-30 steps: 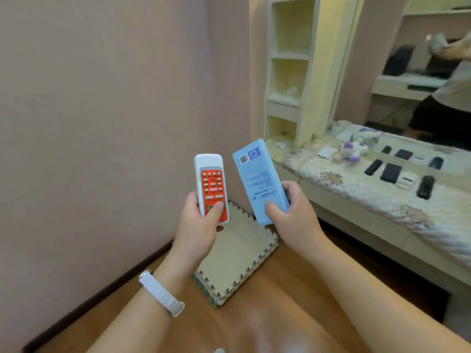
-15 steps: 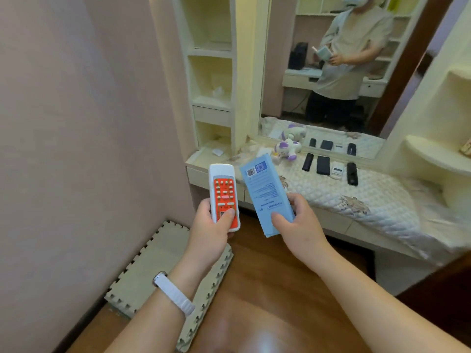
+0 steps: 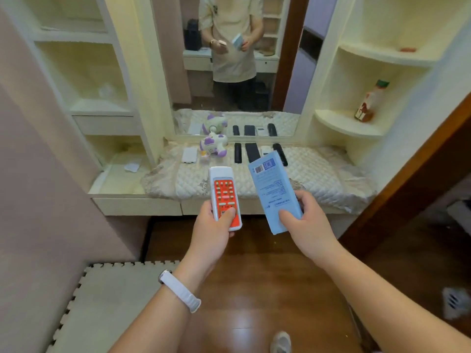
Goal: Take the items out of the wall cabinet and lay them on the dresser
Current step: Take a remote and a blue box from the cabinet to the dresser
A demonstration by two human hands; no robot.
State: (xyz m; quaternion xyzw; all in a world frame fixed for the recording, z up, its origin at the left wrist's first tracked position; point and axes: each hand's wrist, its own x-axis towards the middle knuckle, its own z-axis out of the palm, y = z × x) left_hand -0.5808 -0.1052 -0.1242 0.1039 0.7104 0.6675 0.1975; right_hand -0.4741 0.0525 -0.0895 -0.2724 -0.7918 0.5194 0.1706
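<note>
The desk point(image 3: 318, 174), under its quilted cover point(image 3: 178, 179), fills the middle of my view. The row already laid along its back, a plush toy point(image 3: 212, 147), a flat white slab point(image 3: 190, 155) and dark remotes point(image 3: 237, 152), tells me where these two should go. The front strip of the cover lies bare just past my hands. The blue box point(image 3: 274, 189) is grasped in my right hand point(image 3: 308, 225), thumb across its face and fingers curled round its far edge, tilted so the printed side faces me. The white-and-orange remote point(image 3: 224, 194) stands upright in my left hand point(image 3: 211, 235), thumb pressed on the keys, fingers wrapped round its side. Both hang in the air short of the desk's front edge, apart from each other, I judge so each can be set down on its own. Against half a second ago, the desk has swung from the upper right to square ahead and nearer; both grips are unchanged.
</note>
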